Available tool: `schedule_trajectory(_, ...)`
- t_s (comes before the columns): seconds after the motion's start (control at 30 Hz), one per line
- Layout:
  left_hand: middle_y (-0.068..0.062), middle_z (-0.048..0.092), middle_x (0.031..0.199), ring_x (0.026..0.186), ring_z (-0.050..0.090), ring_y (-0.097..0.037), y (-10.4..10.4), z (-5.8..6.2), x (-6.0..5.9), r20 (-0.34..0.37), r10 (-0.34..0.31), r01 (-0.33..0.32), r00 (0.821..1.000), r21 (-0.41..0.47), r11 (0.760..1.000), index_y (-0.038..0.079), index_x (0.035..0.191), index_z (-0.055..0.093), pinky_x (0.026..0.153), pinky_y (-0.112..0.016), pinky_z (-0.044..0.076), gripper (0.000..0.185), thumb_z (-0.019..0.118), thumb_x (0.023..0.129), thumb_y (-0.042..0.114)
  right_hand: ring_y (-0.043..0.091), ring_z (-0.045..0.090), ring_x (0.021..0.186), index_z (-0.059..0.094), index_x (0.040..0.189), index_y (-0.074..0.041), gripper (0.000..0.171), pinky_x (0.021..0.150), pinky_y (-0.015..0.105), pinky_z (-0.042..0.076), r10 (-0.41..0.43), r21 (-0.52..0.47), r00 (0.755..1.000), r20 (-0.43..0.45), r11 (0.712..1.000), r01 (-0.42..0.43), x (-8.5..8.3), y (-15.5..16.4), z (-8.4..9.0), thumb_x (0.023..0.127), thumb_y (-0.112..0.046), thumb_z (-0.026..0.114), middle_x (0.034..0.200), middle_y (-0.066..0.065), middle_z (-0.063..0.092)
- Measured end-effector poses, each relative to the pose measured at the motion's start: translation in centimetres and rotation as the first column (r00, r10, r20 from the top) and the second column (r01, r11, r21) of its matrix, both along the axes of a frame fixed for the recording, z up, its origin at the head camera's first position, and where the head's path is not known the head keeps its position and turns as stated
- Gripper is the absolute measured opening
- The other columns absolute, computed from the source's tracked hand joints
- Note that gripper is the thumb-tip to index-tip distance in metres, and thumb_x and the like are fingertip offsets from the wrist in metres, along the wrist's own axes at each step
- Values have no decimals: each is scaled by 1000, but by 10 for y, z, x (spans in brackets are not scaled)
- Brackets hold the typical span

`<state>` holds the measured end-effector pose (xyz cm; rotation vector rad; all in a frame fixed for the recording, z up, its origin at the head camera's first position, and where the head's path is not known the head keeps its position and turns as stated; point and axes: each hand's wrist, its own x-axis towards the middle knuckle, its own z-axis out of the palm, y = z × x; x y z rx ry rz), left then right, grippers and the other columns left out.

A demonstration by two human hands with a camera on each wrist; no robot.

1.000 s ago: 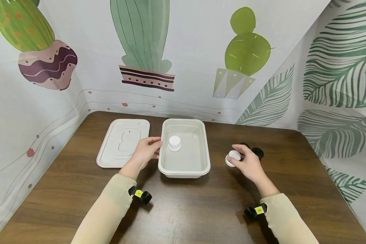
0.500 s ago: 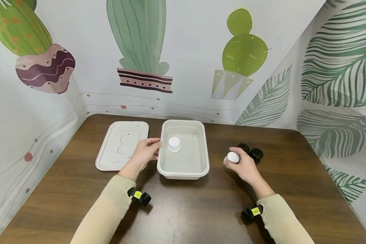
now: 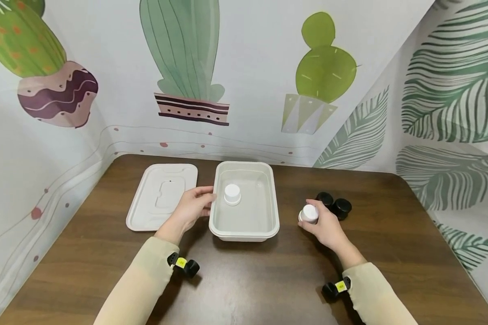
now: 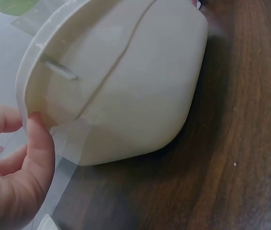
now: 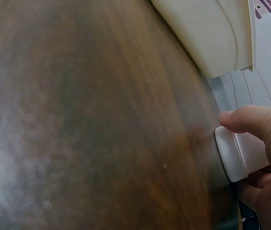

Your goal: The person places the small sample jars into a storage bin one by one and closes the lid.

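Observation:
My left hand [image 3: 192, 205] pinches the left rim of a pale rectangular plastic box [image 3: 244, 234] between thumb and fingers, plain in the left wrist view. Inside the box, toward its left wall, stands a small white round jar [image 3: 232, 195] with a wider base. Right of the box, my right hand [image 3: 326, 225] grips a similar white jar [image 3: 309, 213], thumb on the near side and fingers on the far side. In the right wrist view this white jar [image 5: 229, 151] has its wide end down, at or just above the table; I cannot tell which.
A pale flat lid [image 3: 162, 196] lies left of the box, partly behind the left hand. Two black round jars [image 3: 324, 198] stand side by side just beyond the right hand. The brown wooden table [image 3: 244, 284] meets a cactus-printed cloth [image 3: 256, 81] at the back.
My right hand has shifted slightly left with the white jar, and the black jars behind it show more fully. The left hand stays on the box rim. The head view has shifted a little.

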<state>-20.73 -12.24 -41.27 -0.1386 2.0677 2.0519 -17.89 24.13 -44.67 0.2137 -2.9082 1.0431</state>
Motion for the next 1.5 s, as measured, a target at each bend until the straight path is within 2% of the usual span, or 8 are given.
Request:
schedule_trajectory(0.43,-20,62,109,76,64,-16,0,-4,3,1,-7,7,1000,16,1000,-5,132,47,62,-25,55,44,57,91,11,34,59,101,45,132,0,65,87,51,49,2,7,999,-36,1000,-2,3,0,-2,77,-15,76,118,24,58)
schedule_trajectory(0.77,-19,62,107,75,63,-15,-3,-7,12,-12,-14,14,1000,2,1000,-5,132,47,61,-25,54,44,56,92,11,30,61,98,49,130,-3,62,84,46,50,-8,4,998,-58,1000,9,9,-4,-7,77,-16,77,116,20,61)
schedule_trajectory(1.0,-18,63,106,75,63,-16,0,-7,9,-36,-23,23,999,18,1000,-7,132,46,62,-26,54,44,55,92,10,27,62,96,50,129,-2,59,81,44,50,-9,-6,995,-96,1000,8,8,-3,-3,78,-17,76,115,18,62)
schedule_trajectory(1.2,-14,64,100,75,64,-17,-1,-8,10,-37,-22,23,999,39,999,-8,131,45,62,-27,55,44,55,92,8,26,62,96,50,129,-3,59,82,43,51,-1,1,994,-107,1000,1,8,-5,-3,78,-17,76,115,17,62)
schedule_trajectory(1.5,-14,64,101,74,63,-15,0,-8,9,-31,-12,13,999,34,999,-7,131,46,61,-25,54,43,55,92,9,27,61,97,49,129,-4,60,82,44,51,6,-29,990,-139,1000,-10,8,-10,2,77,-17,76,115,17,62)
